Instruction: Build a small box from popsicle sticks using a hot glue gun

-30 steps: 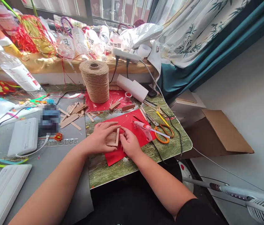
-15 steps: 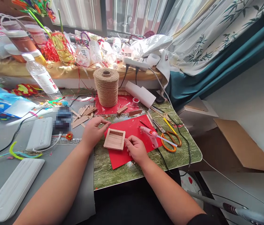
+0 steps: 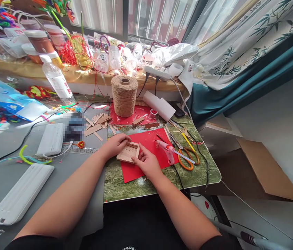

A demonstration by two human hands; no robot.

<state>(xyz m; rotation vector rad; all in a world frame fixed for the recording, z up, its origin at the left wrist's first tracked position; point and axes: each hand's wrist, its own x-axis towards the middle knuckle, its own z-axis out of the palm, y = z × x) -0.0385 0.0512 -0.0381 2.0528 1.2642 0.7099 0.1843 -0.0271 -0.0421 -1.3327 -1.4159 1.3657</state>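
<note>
A small shallow box of wooden craft sticks [image 3: 128, 153] is over a red sheet [image 3: 133, 172], tilted a little. My left hand [image 3: 117, 145] has its fingers closed at the box's upper left corner. With thumb and fingertips, my right hand [image 3: 148, 162] grips the right side of the box. Just to the right, a pink hot glue gun [image 3: 167, 151] rests on the sheet with a glue stick out of its back. Orange-handled scissors [image 3: 186, 163] lie beyond it.
A big twine spool [image 3: 124, 99] stands behind the sheet. Loose craft sticks [image 3: 98, 124] lie to its left. White power banks [image 3: 21, 192] and cables cover the grey left side. A water bottle [image 3: 57, 79] and a paper roll [image 3: 159, 105] are at the back.
My right hand has closed onto the right side of the box, and my left hand has moved onto its upper left corner. The box has turned slightly. The camera view has shifted.
</note>
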